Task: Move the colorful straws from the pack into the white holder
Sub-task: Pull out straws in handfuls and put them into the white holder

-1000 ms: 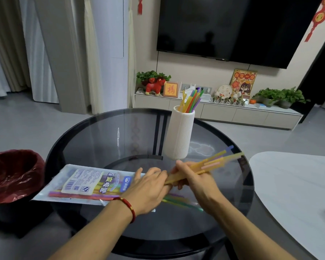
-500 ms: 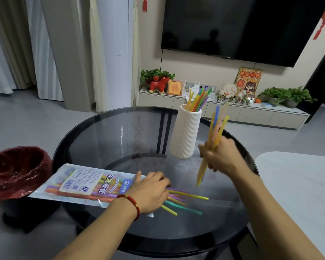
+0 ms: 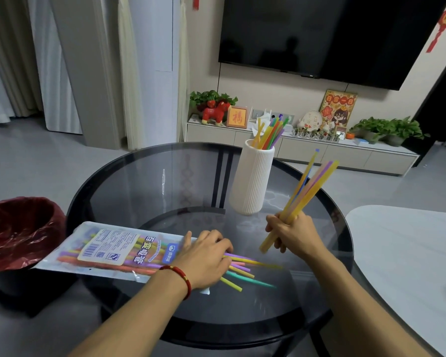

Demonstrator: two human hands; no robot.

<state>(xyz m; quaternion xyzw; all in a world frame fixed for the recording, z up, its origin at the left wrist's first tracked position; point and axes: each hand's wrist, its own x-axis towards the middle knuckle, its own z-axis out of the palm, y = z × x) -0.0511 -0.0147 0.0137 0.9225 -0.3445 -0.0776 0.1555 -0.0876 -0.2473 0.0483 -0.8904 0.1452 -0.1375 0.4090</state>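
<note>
The straw pack (image 3: 113, 251) lies flat on the round glass table (image 3: 144, 181), its open end to the right. My left hand (image 3: 204, 261) presses down on that open end, where several loose straws (image 3: 245, 269) stick out onto the glass. My right hand (image 3: 291, 234) grips a bundle of yellow, purple and blue straws (image 3: 307, 191), tilted up and to the right, just right of the white ribbed holder (image 3: 251, 181). The holder stands upright with several straws (image 3: 269, 132) in it.
A bin with a red liner (image 3: 18, 230) stands on the floor at the left of the table. A white tabletop (image 3: 407, 258) sits close on the right. A TV console with plants and ornaments runs along the far wall.
My right hand pulled a bundle of straws out of the pack, raised it beside the holder, then dropped lower and tilted the bundle to the right. My left hand stayed on the pack.
</note>
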